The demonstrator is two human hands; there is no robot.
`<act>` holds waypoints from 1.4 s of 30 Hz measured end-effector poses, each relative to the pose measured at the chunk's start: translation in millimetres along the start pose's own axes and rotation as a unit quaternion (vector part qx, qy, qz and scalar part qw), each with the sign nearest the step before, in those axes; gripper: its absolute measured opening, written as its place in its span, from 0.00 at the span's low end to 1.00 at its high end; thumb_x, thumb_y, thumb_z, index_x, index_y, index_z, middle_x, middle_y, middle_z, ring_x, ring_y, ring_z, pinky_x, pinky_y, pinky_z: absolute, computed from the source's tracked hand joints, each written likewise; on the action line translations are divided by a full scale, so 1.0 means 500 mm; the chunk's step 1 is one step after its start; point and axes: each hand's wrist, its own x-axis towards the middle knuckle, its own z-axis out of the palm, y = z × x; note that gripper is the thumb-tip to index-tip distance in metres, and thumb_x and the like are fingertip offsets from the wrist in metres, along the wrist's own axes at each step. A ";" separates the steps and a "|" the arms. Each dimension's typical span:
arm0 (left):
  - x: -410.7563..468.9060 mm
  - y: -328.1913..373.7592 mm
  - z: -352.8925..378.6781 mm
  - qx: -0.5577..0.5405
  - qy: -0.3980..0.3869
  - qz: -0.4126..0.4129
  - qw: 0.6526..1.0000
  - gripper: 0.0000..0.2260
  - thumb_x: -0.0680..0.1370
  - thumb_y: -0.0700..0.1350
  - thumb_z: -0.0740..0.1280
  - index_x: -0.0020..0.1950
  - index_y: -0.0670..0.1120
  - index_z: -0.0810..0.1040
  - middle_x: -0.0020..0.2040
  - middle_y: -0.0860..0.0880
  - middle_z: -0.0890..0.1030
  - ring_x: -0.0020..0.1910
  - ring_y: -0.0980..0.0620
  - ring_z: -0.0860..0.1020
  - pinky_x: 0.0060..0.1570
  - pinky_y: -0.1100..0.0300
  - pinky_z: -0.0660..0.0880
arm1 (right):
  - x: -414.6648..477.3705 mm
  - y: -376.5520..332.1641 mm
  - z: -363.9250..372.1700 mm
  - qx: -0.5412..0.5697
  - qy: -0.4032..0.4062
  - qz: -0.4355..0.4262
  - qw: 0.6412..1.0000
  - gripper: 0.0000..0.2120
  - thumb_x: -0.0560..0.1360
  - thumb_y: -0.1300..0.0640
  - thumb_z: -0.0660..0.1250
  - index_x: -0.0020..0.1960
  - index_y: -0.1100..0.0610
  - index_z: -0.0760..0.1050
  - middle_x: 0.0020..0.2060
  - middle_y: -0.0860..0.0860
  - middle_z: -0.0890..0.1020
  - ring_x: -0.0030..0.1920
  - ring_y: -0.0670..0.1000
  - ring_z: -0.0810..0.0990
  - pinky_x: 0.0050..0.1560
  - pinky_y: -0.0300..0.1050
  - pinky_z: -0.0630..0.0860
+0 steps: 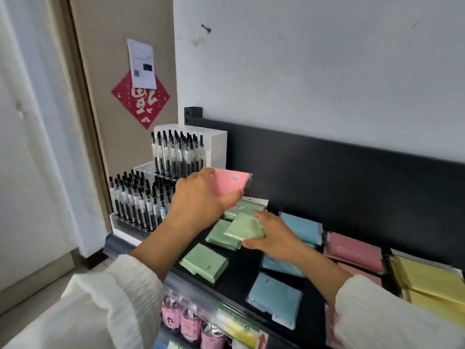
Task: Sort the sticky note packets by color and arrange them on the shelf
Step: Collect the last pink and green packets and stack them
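Head view. The left hand (201,197) holds one pink packet (230,183) raised above the back of the black shelf (241,273). Its fingers (203,175) curl over the packet's left edge, with the thumb across the lower front, so the packet is pinched between them.

The right hand (274,235) grips a green packet (245,229). One of its fingers (261,215) lies along the far edge and the thumb at the near edge. This packet sits tilted over the other green packets (203,261), which lie in a row directly beneath and in front of these fingers.

Blue packets (275,295) lie under and just right of the right wrist. Farther right are more pink packets (354,250), then yellow packets (427,278) at the far right.

A tiered pen display (141,197) stands just left of the left-hand fingers, at the shelf's end. White sleeves (120,293) cover both forearms.
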 end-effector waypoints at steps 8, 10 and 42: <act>0.034 -0.038 0.003 -0.007 0.024 0.030 0.999 0.36 0.66 0.66 0.67 0.66 0.44 0.70 0.58 0.46 0.79 0.53 0.47 0.77 0.60 0.48 0.72 | 0.082 -0.020 0.062 0.007 -0.035 0.009 0.999 0.40 0.71 0.48 0.71 0.75 0.55 0.53 0.73 0.54 0.60 0.72 0.53 0.59 0.71 0.45 0.59; 0.035 -0.045 0.008 -0.004 0.029 0.040 0.999 0.35 0.66 0.66 0.67 0.65 0.44 0.71 0.57 0.46 0.79 0.53 0.48 0.78 0.60 0.49 0.72 | 0.093 -0.022 0.077 0.010 -0.038 0.006 0.999 0.41 0.71 0.48 0.71 0.75 0.54 0.54 0.72 0.53 0.61 0.71 0.53 0.61 0.71 0.47 0.61; -0.048 0.170 0.165 -0.053 -0.141 0.163 0.975 0.50 0.59 0.76 0.59 0.75 0.52 0.53 0.77 0.50 0.50 0.74 0.46 0.51 0.71 0.49 0.54 | -0.173 0.074 -0.171 0.345 0.236 0.117 0.901 0.09 0.76 0.65 0.64 0.52 0.53 0.78 0.45 0.50 0.83 0.41 0.50 0.83 0.38 0.42 0.81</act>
